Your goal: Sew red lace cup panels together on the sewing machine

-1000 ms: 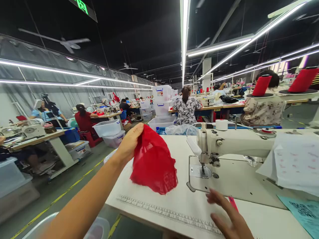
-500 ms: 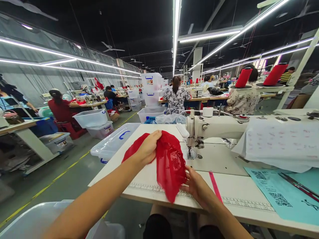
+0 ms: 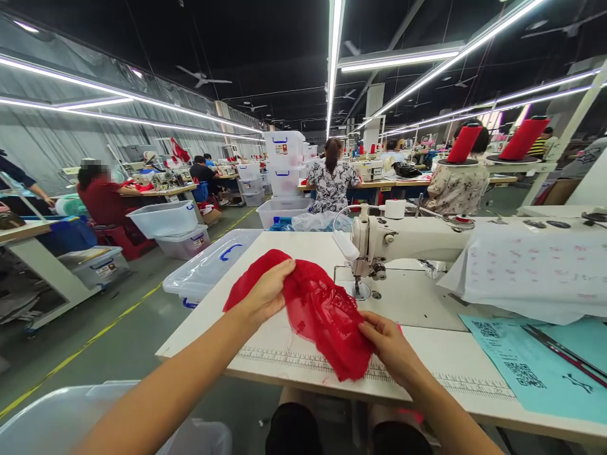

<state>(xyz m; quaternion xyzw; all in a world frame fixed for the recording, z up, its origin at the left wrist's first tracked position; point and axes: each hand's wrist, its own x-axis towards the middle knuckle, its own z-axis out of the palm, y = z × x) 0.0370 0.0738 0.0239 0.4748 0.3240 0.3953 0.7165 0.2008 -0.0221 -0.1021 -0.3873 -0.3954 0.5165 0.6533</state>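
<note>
A piece of sheer red fabric stretches between my two hands above the white sewing table. My left hand pinches its upper edge, with part of the cloth draping off to the left behind the fingers. At the lower right, my right hand grips the fabric's edge between thumb and fingers. Lace-like or embroidered detail shows on the cloth near the right hand. Just beyond the fabric stands the sewing machine, its presser foot close to the cloth's upper right edge.
On the right lie a turquoise sheet and dark tweezers or snips. Printed white paper hangs over the machine arm. A clear lidded bin adjoins the table's left edge; another bin is at lower left. Co-workers sit at machines beyond.
My right hand has moved right and taken the fabric's edge, spreading the cloth out toward the lower right. My left hand has shifted slightly left and down. The view has turned a little.
</note>
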